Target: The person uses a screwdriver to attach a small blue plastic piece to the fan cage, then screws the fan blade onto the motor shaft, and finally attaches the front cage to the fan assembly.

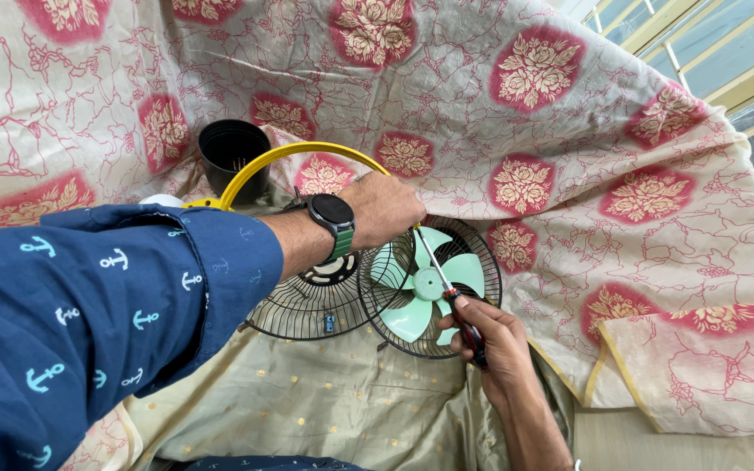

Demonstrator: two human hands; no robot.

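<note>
A floral pink-and-cream cloth (569, 131) drapes behind my work, a black pot (233, 153) sits on it, window bars (709, 52) top right.

Floral cloth-covered surface (569, 131), fan grilles (307, 305), black cup (233, 153) resting on it

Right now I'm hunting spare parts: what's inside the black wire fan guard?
Pale green fan blades sit inside the wire guard, a screwdriver reaching their hub. The left hand covers the guard's upper edge.

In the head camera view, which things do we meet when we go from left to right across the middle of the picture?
Blue sleeve → black pot → wristwatch → left hand → green fan blades → right hand holding the screwdriver → flowered cloth.
</note>
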